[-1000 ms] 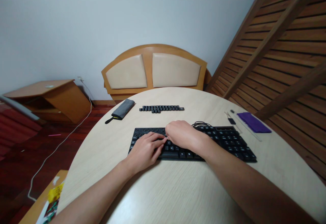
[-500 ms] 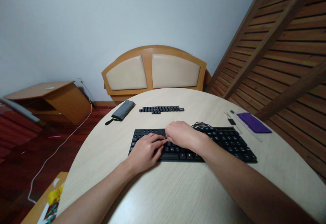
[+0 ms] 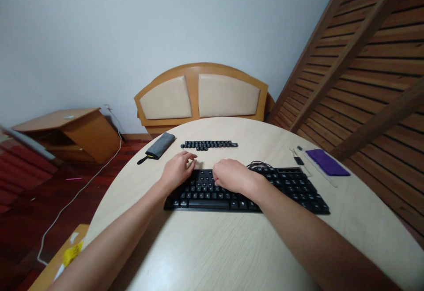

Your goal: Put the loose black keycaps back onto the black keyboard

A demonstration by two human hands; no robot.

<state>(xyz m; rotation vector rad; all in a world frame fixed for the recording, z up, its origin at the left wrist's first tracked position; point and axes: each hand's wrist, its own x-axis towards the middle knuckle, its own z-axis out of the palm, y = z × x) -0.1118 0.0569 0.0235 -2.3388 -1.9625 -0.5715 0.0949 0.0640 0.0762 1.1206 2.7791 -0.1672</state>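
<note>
A black keyboard (image 3: pixel 208 203) lies on the round table in front of me, with its upper left part showing bare key posts. My left hand (image 3: pixel 179 168) is raised over the keyboard's far left corner, its fingers and thumb apart and pointing at the loose keycaps. I see nothing between those fingertips. Curled over the middle of the keyboard is my right hand (image 3: pixel 233 175), its fingertips down at the keys. Whatever it grips is hidden. Loose black keycaps (image 3: pixel 212 144) sit in a long row beyond the keyboard, with a few in a shorter row nearer me.
A grey pouch (image 3: pixel 161 145) with a black strap lies at the table's left. On the right are a purple cloth (image 3: pixel 326 162), a thin white stick (image 3: pixel 319 169) and a small black piece (image 3: pixel 298 160) on a cord. The coiled cable (image 3: pixel 260 164) rests behind the keyboard.
My left hand has left the keys beside my right hand and moved left and away from me, towards the loose keycaps. My right hand stays at the keyboard's middle.
</note>
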